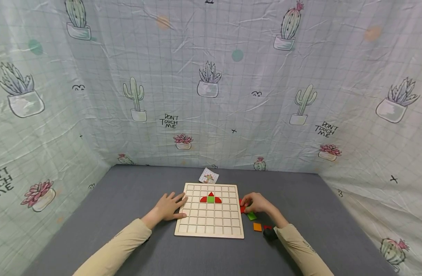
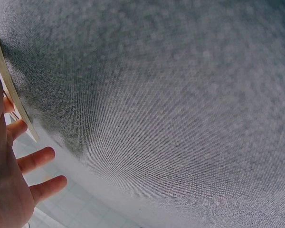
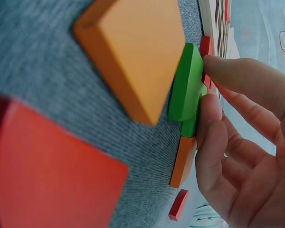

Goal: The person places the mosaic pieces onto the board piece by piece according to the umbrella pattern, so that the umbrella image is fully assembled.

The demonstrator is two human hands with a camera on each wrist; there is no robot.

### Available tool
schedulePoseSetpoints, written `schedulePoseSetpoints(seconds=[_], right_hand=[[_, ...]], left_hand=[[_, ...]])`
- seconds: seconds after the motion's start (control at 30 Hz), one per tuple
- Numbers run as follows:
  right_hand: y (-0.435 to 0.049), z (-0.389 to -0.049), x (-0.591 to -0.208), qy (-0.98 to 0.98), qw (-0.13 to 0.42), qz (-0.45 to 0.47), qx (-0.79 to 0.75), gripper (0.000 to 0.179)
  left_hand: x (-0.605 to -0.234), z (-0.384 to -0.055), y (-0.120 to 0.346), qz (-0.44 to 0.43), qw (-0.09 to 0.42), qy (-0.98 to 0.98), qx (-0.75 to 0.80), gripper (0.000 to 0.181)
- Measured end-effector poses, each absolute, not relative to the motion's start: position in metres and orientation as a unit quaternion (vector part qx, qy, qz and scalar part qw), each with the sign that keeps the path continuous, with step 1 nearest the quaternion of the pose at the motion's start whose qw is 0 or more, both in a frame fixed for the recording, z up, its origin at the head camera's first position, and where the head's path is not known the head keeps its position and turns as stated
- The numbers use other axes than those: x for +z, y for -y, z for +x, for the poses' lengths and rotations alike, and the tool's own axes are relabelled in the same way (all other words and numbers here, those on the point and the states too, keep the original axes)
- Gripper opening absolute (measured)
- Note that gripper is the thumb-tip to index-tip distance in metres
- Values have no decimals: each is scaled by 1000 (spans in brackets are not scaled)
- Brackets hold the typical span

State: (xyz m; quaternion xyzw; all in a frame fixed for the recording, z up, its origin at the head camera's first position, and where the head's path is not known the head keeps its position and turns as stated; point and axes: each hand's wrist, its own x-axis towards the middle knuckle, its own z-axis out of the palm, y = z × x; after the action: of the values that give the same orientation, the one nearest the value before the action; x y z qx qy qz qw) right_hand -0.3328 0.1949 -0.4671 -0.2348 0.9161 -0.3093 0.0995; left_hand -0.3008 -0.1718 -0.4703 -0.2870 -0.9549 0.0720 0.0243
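One red piece (image 3: 207, 80) is apparently being pinched by the right grip (image 1: 257, 202), the board (image 1: 211, 221) being usefully steadied by the outspread left grip (image 1: 168, 207).

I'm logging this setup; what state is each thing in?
Board: flat, mostly unfilled
Placed green square: in a cell
Placed red pieces: in cells
Left hand: fingers spread, touching board's left edge
Loose red pieces: off board, some partly hidden
Right hand: fingers curled by loose red pieces, grip unclear
Loose green pieces: off the board
Loose orange square: lying flat
Card: picture side up
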Motion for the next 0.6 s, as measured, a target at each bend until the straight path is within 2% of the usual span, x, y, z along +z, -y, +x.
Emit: schedulePoseSetpoints(seconds=[0.6], right_hand=[[-201, -332, -463, -918, 122, -256, -276, 21]], left_hand=[[-471, -301, 172, -287, 17, 955, 68, 64]])
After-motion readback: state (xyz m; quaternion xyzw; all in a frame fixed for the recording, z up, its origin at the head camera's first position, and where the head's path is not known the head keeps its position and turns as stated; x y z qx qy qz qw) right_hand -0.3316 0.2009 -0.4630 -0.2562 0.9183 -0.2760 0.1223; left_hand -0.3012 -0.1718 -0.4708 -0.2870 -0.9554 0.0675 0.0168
